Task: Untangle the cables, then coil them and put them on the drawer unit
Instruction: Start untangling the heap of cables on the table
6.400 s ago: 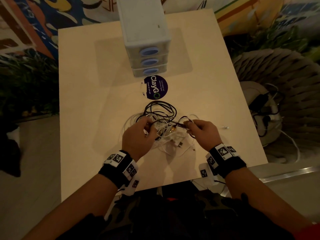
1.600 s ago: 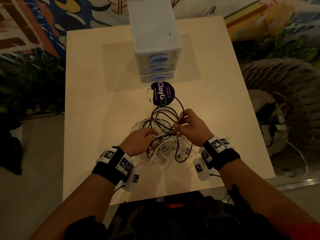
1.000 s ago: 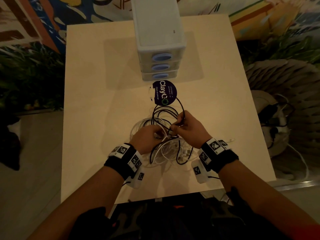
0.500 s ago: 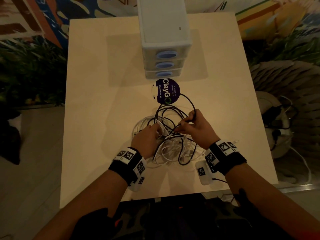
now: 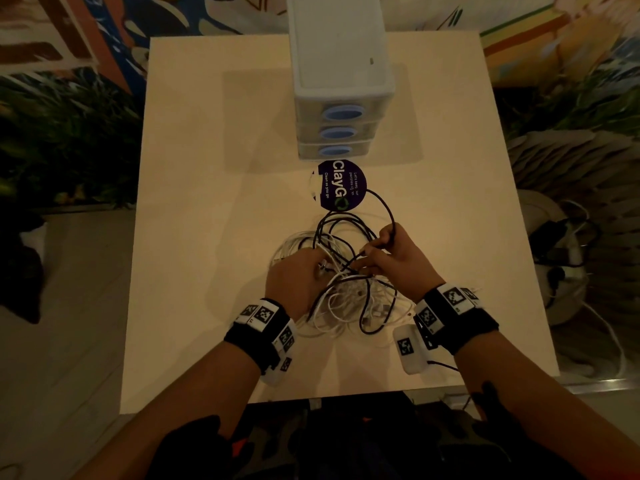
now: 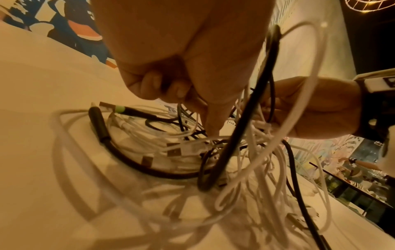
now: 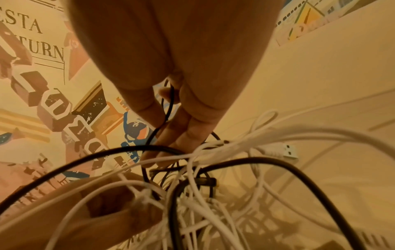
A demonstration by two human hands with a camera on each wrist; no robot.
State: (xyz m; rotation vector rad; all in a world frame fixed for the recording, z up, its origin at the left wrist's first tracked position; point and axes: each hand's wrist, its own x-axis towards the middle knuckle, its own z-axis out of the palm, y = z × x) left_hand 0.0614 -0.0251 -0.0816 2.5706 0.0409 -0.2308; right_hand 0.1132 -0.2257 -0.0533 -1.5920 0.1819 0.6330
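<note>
The cables — black and white, knotted in one heap — lie mid-table before the drawer unit, the right hand pinching a black cable between thumb and fingers, the left hand curled on white strands beside a purple sticker.

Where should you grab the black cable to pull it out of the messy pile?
Hold the black cable on its bare loop arching toward the round sticker, coming from the far side. Only there does it lie alone on the table, clear of the white cables. The right hand already pinches that loop's near end.
</note>
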